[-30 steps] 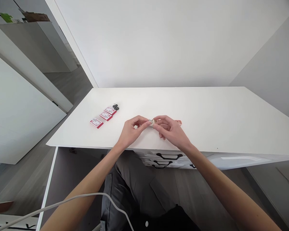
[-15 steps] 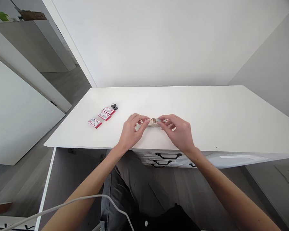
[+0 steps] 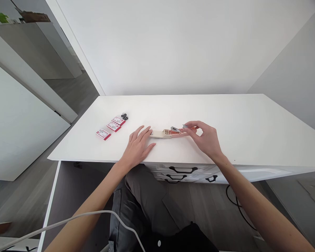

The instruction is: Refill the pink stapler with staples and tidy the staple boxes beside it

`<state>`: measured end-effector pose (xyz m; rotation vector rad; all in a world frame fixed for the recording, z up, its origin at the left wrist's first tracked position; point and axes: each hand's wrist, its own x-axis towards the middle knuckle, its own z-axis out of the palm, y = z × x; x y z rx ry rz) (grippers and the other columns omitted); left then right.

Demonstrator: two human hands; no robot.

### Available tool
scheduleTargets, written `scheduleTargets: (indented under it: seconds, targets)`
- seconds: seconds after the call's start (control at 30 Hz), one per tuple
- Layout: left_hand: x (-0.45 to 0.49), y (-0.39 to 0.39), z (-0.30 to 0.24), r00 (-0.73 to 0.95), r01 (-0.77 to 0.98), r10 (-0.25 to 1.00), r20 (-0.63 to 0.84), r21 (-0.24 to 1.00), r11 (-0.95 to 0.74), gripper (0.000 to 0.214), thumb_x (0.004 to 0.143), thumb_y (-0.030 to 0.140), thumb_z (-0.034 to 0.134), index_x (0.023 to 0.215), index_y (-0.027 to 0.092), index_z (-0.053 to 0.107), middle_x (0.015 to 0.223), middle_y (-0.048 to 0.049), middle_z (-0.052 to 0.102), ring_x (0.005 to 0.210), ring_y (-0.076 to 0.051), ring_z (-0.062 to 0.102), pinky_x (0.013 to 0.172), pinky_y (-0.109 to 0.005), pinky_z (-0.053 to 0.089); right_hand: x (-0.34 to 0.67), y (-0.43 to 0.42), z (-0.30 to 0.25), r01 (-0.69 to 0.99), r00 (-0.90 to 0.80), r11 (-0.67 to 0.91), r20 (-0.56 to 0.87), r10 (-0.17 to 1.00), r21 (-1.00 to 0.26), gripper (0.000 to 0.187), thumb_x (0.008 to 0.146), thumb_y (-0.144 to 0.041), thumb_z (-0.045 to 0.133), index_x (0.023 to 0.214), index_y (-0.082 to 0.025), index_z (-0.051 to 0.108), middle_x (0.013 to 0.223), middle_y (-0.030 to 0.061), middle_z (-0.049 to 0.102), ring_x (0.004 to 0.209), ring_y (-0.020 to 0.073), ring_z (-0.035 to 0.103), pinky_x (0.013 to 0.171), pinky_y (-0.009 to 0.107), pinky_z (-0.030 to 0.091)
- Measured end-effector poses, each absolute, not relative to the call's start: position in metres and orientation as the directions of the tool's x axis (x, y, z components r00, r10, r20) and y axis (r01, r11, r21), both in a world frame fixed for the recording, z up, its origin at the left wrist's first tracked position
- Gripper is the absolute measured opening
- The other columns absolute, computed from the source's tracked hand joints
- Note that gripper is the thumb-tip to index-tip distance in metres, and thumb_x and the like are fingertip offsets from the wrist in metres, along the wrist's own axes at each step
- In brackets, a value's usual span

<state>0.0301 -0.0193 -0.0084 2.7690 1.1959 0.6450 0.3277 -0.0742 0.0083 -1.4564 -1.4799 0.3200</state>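
Observation:
A stapler lies opened out flat on the white table [image 3: 225, 129]. Its cream half [image 3: 158, 134] points left, while the pinkish-orange half [image 3: 183, 134] with a silver metal part [image 3: 175, 129] extends right. My left hand [image 3: 138, 144] rests at the cream end, fingers spread and fingertips against it, thumb on the tabletop. Above the orange half, my right hand [image 3: 203, 136] pinches a small silver strip of staples [image 3: 185, 126] between thumb and fingers. The far right end of the stapler is partly hidden by that hand.
Several red-and-white small boxes [image 3: 113, 126] stand in a slanted row at the left, beside a small black object [image 3: 124, 116]. A white wall [image 3: 173, 49] rises behind the table. Drawers with black handles [image 3: 183, 170] are below the front edge. A white cable [image 3: 94, 212] crosses my left arm.
My hands have moved apart, uncovering the stapler. My left hand has loosened and spread its fingers at the cream end. My right hand has shifted right with the silver strip.

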Motion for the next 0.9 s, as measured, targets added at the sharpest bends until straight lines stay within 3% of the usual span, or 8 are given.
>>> scheduleTargets:
  seconds: [0.43,0.9]
  targets:
    - [0.026,-0.019,-0.012,0.612,0.719,0.771,0.174,0.284,-0.635,0.064,0.111,0.055,0.034,0.167,0.022,0.038,0.176,-0.0118,0.033,0.167,-0.032,0.021,0.131,-0.059,0.025,0.319,-0.060,0.012,0.759,0.007,0.350,0.545,0.839,-0.549,0.014,0.104,-0.031,0.062,0.106,-0.026,0.075,0.106,0.0045,0.083,0.109,0.0283,0.071,0.107,0.050,0.045]
    - [0.026,-0.021,-0.013,0.604,0.728,0.779,0.170,0.279,-0.626,0.064,0.111,0.053,0.034,0.166,0.021,0.039,0.175,-0.0109,0.035,0.166,-0.032,0.023,0.131,-0.056,0.027,0.311,-0.050,0.013,0.807,-0.051,0.333,0.505,0.862,-0.487,0.017,0.104,-0.037,0.065,0.098,-0.027,0.078,0.106,0.0052,0.082,0.114,0.0304,0.067,0.108,0.051,0.041]
